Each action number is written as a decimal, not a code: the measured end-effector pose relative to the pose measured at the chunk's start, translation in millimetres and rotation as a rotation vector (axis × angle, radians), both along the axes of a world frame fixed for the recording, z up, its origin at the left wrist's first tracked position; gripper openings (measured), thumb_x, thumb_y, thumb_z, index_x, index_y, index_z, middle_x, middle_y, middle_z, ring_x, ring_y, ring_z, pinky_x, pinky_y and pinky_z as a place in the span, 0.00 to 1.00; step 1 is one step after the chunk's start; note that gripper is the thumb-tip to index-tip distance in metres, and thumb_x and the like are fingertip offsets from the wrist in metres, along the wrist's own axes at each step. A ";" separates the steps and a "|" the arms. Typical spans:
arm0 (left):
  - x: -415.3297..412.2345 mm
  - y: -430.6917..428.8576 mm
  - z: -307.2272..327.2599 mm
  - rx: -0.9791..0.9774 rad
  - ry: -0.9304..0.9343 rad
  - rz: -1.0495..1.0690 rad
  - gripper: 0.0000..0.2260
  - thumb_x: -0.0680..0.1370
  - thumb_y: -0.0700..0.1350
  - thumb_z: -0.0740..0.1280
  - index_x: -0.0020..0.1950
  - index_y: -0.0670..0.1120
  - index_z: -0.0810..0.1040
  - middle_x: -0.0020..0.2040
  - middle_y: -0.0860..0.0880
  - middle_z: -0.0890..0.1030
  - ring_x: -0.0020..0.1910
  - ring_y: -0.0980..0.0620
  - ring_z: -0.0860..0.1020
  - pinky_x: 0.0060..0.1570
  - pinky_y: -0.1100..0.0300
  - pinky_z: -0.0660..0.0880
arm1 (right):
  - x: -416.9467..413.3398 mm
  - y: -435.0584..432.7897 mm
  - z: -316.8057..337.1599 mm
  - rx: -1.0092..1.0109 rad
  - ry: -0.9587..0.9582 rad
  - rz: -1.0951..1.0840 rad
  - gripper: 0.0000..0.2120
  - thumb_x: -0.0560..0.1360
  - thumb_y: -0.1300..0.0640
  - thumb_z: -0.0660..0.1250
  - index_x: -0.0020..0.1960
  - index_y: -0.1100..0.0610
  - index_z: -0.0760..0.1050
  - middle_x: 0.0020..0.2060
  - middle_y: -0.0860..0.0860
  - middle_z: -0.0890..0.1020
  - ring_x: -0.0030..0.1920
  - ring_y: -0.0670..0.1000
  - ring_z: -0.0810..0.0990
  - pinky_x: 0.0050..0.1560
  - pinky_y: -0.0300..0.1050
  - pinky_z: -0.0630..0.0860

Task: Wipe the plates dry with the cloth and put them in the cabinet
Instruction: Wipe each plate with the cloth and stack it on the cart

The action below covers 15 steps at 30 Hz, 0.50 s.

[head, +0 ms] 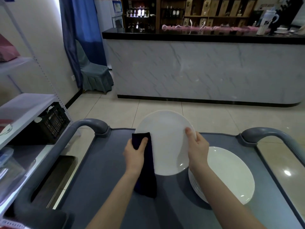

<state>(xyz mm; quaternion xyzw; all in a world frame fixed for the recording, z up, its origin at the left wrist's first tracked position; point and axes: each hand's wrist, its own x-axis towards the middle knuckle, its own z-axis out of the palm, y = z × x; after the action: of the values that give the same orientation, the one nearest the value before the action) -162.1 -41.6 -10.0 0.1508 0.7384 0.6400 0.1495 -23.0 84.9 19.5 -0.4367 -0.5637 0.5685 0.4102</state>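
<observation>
The right hand (197, 149) is pinching the plate (165, 141), the left hand (135, 152) is gripping the cloth (146, 171), and I'm fearing a slip onto the stack (231, 174) below.

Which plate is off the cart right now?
The raised plate: right hand grips its right rim, left hand holds the dark cloth against its left edge. The stacked plates lie on the cart.

Dim, bluish indoor light; daylight flares beside the curtain (79, 30); glare spots dot the floor (287, 172) and plate (165, 142); edges bow, soft.
</observation>
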 end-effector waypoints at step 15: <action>-27.9 0.8 26.7 -0.148 0.328 -0.422 0.12 0.73 0.51 0.75 0.46 0.43 0.79 0.39 0.50 0.82 0.38 0.55 0.79 0.37 0.60 0.75 | -1.4 16.0 24.5 0.506 -0.382 0.501 0.22 0.79 0.49 0.68 0.30 0.53 0.65 0.24 0.43 0.68 0.28 0.43 0.65 0.29 0.37 0.62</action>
<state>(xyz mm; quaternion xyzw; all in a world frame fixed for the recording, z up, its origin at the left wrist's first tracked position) -190.0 -40.8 16.6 0.3918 0.7497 0.5060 0.1686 -24.4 100.9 43.9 -0.2689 -0.8409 0.4029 0.2412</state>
